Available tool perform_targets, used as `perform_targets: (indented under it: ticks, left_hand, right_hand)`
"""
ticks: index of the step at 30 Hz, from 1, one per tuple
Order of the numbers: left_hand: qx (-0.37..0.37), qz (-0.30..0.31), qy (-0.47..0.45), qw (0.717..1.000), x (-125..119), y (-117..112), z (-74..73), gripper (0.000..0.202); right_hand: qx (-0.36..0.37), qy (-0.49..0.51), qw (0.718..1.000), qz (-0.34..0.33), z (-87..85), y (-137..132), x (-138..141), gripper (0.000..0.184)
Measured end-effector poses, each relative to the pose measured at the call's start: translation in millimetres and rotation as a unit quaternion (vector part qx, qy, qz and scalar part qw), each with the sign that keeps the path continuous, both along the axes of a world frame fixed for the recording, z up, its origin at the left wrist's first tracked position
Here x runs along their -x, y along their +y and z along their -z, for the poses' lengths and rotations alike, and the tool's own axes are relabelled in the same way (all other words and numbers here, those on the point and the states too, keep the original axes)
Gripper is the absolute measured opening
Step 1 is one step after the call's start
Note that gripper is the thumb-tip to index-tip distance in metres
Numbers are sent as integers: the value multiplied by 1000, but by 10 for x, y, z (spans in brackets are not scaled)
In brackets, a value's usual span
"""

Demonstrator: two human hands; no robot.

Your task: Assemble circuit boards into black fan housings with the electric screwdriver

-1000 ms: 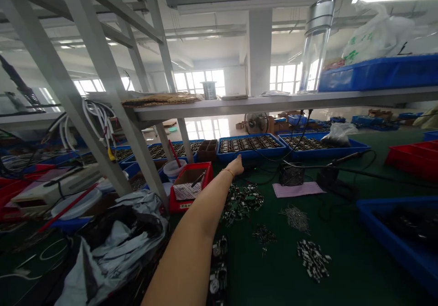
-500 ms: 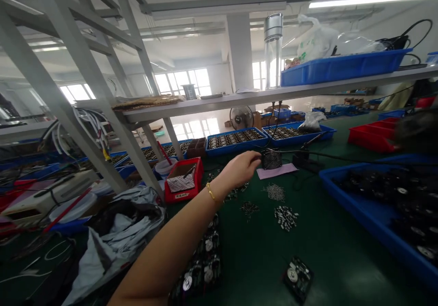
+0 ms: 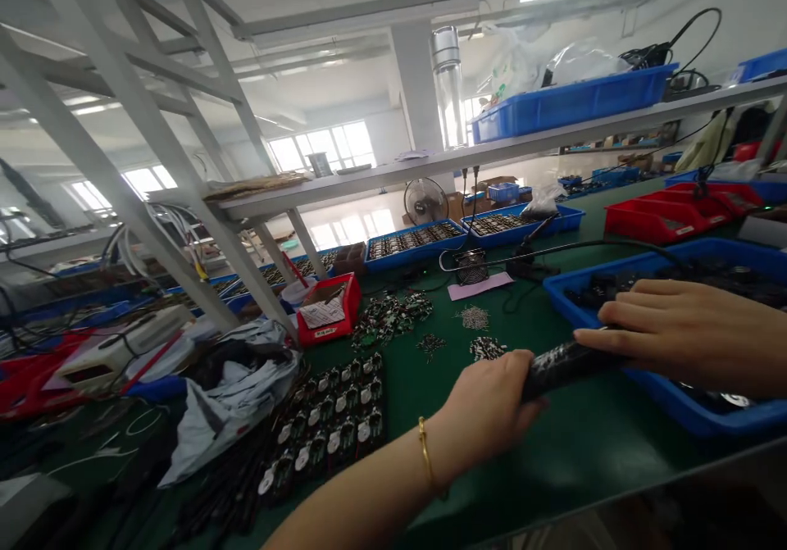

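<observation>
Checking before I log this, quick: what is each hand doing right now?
Left hand: closed, holding a black tube.
Right hand: partly closed, fingers resting on the tube's far end.

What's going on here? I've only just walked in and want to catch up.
A person at a green-topped workbench is handling a black cylindrical tube with both hands. The left hand, with a gold bangle at the wrist, grips one end. The right hand has its fingers over the other end, above a blue tray of dark parts. Rows of circuit boards lie to the left, with a loose pile of boards beyond them.
</observation>
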State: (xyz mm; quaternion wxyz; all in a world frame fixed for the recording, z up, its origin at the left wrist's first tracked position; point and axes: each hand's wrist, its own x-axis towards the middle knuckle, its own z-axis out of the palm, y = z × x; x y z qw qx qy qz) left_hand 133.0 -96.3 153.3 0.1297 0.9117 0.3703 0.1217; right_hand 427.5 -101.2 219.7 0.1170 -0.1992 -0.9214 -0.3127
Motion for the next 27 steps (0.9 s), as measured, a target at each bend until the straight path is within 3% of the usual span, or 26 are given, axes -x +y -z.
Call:
perform_targets:
  ticks: [3,5,6,7,8,10,12,16,19,21,23,25,27]
  left_hand:
    - [103,-60,-124,985,-69,-32,227,25]
    - [186,-71,-236,951,-55,-54,327,24]
    - [236,-64,-291,925,-46,-69,374,26]
    - [288,-49,-339,895,-40,-86,421,29]
    - [336,-30,-374,864,-36,-104,470,33]
    - [405,6,-408,818,-39,-140,569,43]
    - [439,37,-413,797,-49,-172,670,50]
    - [516,123,-413,740,-89,-211,875,59]
    - [545,164,-460,682,-134,-226,984,63]
    - [543,177,-492,657,-140,-249,985,63]
    - [518,161,-507,670,-101,-295,918,66]
    - [451,97,-490,740,-11,-361,817,67]
    - [355,11,-441,824,111,-426,733,59]
  right_hand:
    - [-33,137,990,12,207,-43,-52,32]
    - [-41,314,948,32,434,-67,-31,29]
    - [-3,403,914,34,569,-72,8,28]
    - [63,482,874,20,714,-71,67,28]
    - [183,523,832,-2,861,-64,143,31]
    - [442,528,720,-90,1134,-33,330,56]
    - [587,508,612,-151,1335,7,538,72]
    - [681,500,460,-272,1465,33,973,67]
    - [702,507,348,-359,1408,1,1305,64]
    - [716,508,290,-382,1327,-7,1470,62]
    - [725,510,270,-375,1198,15,1516,61]
    - [716,535,287,-346,1011,56,1390,57]
    - [677,582,328,-308,786,87,1096,52]
